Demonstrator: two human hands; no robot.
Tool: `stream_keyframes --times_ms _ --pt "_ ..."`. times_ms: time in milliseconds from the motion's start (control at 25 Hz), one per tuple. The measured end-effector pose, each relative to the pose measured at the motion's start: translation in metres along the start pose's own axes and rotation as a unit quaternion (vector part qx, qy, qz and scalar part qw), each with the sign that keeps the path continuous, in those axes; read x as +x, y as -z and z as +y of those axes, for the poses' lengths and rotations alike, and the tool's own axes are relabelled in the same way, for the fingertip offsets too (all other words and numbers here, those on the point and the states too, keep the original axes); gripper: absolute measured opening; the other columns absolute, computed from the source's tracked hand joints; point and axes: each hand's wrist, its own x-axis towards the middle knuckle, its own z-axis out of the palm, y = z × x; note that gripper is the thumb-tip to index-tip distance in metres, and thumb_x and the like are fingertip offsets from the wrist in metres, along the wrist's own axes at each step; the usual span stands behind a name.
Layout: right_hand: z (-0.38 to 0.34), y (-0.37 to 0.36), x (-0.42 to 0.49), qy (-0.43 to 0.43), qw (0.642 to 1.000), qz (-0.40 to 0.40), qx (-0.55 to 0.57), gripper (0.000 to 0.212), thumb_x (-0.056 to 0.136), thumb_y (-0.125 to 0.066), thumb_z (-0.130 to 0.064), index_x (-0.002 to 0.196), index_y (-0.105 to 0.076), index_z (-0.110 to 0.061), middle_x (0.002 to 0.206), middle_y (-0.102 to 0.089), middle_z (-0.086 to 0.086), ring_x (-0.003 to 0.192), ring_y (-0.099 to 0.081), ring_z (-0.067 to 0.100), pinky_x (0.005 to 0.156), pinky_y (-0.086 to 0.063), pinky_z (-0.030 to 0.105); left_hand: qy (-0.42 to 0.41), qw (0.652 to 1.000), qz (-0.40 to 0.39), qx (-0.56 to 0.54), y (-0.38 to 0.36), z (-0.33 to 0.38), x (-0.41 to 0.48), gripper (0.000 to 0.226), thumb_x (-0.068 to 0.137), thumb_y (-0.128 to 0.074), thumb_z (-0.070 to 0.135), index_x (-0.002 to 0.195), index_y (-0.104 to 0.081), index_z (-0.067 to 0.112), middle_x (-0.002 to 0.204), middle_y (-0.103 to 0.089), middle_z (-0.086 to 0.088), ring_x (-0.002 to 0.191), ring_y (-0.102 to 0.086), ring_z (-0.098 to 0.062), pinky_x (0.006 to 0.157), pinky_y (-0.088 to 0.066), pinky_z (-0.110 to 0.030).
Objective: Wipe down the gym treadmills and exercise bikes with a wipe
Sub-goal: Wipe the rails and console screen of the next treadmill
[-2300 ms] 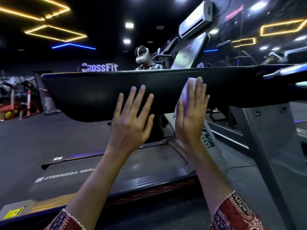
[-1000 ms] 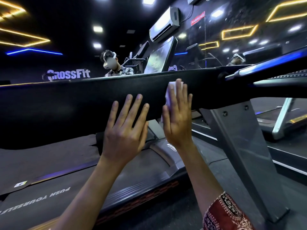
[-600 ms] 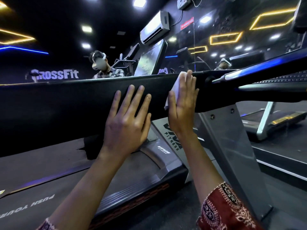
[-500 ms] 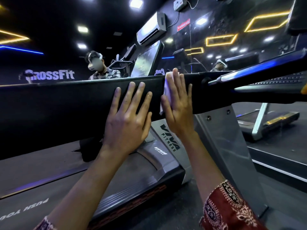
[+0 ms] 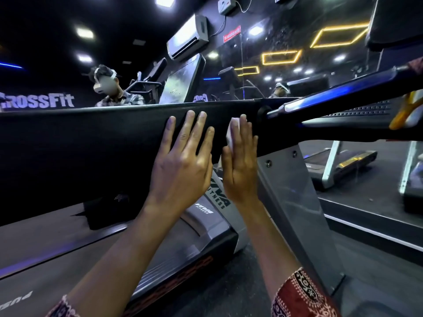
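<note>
This is a dark gym with yellow light lines on the ceiling. Closest are two red patterned sleeves. Under the arms lies the grey belt of a treadmill. Both arms reach up to its big black panel. The left hand lies flat on the panel, its fingers straight and a little spread, holding nothing. The right hand is just beside it. Its fingers are straight and close together, pressing a small white wipe flat against the panel. Only a bit of the wipe peeks out by the fingertips.

The wipe looks thin, soft and very light, so I think it will bunch up or slide out if the push is weak. A flat palm on its middle should keep it in place. A pinch at a corner would lift it off. The panel looks hard and smooth and should not bend.

The top edge of the panel is just above the fingertips and the bottom edge runs under the palms, so up-and-down room is short. To the right, a handrail joins the panel and a grey post stands below. To the left, the other hand is in the way, with a long bare stretch past it. Farther off, a person in a headset is behind the panel, and another treadmill sits to the right.
</note>
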Motion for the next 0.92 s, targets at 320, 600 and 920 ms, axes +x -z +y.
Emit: stream_keyframes --times_ms 320,600,920 --pt "-0.001 0.011 0.051 -0.002 1.000 -0.021 0.008 0.053 0.101 -0.031 -0.026 0.147 -0.027 0.000 0.157 -0.018 0.018 0.147 -0.008 0.026 0.120 -0.002 0.039 0.005 0.999 0.001 -0.043 0.000 -0.002 0.009 0.046 0.084 -0.052 0.022 0.125 -0.060 0.002 0.140 -0.047 -0.020 0.134 -0.040 -0.033 0.114 -0.019 -0.048" --pt "-0.047 -0.006 0.006 -0.046 0.998 -0.005 0.043 0.054 0.102 -0.027 -0.026 0.149 -0.022 -0.001 0.158 -0.012 0.018 0.147 -0.001 0.020 0.120 0.001 0.037 0.041 0.999 0.000 -0.026 0.036 -0.028 -0.019 0.045 0.083 -0.053 0.019 0.125 -0.061 0.005 0.141 -0.046 -0.019 0.133 -0.040 -0.034 0.113 -0.022 -0.048" --pt "-0.159 -0.033 -0.028 -0.031 0.997 -0.050 0.051 0.060 0.100 -0.025 -0.035 0.151 -0.014 -0.004 0.159 -0.003 0.017 0.147 0.001 0.030 0.117 0.008 0.035 0.123 0.990 -0.053 0.045 0.122 -0.103 -0.078 0.049 0.082 -0.057 0.021 0.129 -0.058 0.009 0.143 -0.045 -0.015 0.134 -0.039 -0.032 0.112 -0.024 -0.047"
